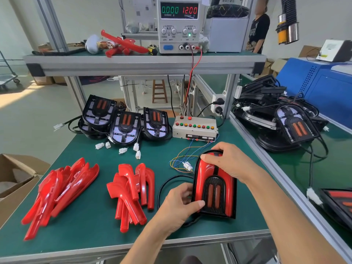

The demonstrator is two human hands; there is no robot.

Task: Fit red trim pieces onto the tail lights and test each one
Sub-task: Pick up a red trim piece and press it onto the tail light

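Observation:
A tail light [215, 189] with red trim fitted on both sides lies on the green mat, right of centre. My left hand [179, 204] grips its lower left edge, thumb on the front. My right hand [226, 161] presses down on its rounded top. Its plug [187, 165] joins coloured wires from the test box [194, 127]. Two heaps of loose red trim pieces lie to the left, one heap [61, 189] of wide pieces and one [133, 191] of narrow ones. Three bare tail lights [125, 124] stand at the back of the mat.
A power supply [179, 23] on the upper shelf reads 0.000 and 12.00. More tail lights [282, 119] are piled on the right bench. An open cardboard box [15, 180] sits at the left. A person [259, 29] stands behind the shelf.

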